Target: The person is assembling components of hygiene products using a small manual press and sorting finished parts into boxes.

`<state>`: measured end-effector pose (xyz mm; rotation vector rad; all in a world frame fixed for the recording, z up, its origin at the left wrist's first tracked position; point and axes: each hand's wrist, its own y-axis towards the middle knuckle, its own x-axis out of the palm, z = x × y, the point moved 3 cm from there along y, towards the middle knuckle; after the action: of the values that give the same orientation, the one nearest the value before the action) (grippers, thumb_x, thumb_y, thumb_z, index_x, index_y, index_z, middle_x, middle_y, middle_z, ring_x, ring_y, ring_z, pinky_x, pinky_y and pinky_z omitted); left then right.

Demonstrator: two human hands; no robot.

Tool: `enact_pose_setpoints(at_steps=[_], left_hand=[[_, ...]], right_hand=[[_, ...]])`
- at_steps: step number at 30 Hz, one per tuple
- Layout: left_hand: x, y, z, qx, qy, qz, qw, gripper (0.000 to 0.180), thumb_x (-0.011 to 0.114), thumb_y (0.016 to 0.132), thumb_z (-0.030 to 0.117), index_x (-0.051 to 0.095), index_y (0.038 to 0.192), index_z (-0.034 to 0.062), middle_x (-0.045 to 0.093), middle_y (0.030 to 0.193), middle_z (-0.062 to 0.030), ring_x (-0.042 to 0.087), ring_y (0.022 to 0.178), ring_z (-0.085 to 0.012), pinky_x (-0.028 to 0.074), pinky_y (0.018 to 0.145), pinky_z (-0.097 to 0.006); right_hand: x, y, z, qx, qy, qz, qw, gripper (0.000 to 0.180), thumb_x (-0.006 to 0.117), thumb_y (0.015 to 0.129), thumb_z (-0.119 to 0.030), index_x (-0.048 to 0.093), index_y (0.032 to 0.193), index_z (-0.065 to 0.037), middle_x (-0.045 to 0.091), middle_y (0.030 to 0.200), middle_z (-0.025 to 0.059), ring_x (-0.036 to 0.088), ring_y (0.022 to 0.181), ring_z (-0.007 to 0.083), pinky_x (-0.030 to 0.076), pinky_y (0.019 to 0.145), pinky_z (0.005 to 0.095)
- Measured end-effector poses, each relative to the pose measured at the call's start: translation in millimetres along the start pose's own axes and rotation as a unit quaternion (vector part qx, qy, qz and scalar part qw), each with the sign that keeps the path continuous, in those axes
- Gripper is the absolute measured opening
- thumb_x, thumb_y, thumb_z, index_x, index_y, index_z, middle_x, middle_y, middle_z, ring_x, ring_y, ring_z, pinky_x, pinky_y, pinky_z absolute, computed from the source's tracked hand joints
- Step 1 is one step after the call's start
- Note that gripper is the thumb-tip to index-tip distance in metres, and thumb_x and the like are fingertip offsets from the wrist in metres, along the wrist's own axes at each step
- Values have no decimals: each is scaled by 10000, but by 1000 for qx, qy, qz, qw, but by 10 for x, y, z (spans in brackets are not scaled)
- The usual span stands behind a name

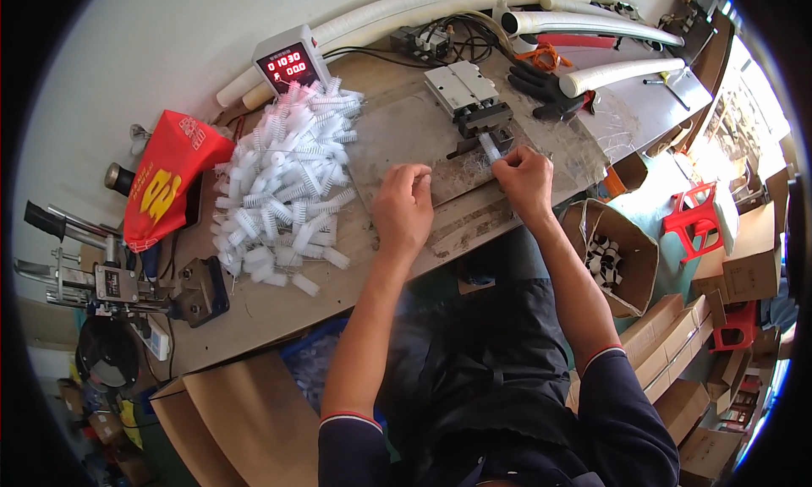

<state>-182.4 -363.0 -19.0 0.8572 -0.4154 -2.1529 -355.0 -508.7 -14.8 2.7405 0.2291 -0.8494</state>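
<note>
My right hand (526, 181) is closed, thumb and fingers pinching the near end of a small white bristle brush (489, 146). The brush's far end meets the dark jaws of a small metal clamp fixture (485, 115) on the bench. My left hand (403, 206) hangs over the bench's front edge, left of the fixture, with its fingers curled in toward the thumb. Whatever may be between those fingers is hidden. To the left of it lies a large heap of white spiral brushes (288, 183).
Behind the heap stands a counter box (290, 62) with a red lit display. A hand press (118, 284) and a red bag (173, 178) are at the left. Black gloves (541, 90) and white tubes (622, 77) lie at the back right. A carton (640, 271) stands below the bench.
</note>
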Motion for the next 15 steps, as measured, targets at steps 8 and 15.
enact_pose_setpoints(at_steps=[8, 15], left_hand=[[12, -15, -46, 17, 8, 14, 1000, 72, 710, 914, 34, 701, 983, 51, 689, 964, -80, 685, 787, -234, 545, 722, -342], [-14, -6, -10, 9, -6, 23, 1000, 80, 712, 910, 21, 700, 984, 47, 689, 978, -83, 689, 793, -228, 549, 728, -337]], right_hand=[[26, 48, -19, 19, -12, 8, 1000, 241, 733, 698, -226, 720, 750, 9, 696, 686, 186, 694, 672, 305, 550, 712, 407], [26, 67, -18, 16, -7, 12, 1000, 241, 736, 697, -227, 718, 742, 9, 695, 673, 179, 688, 655, 288, 548, 696, 405]])
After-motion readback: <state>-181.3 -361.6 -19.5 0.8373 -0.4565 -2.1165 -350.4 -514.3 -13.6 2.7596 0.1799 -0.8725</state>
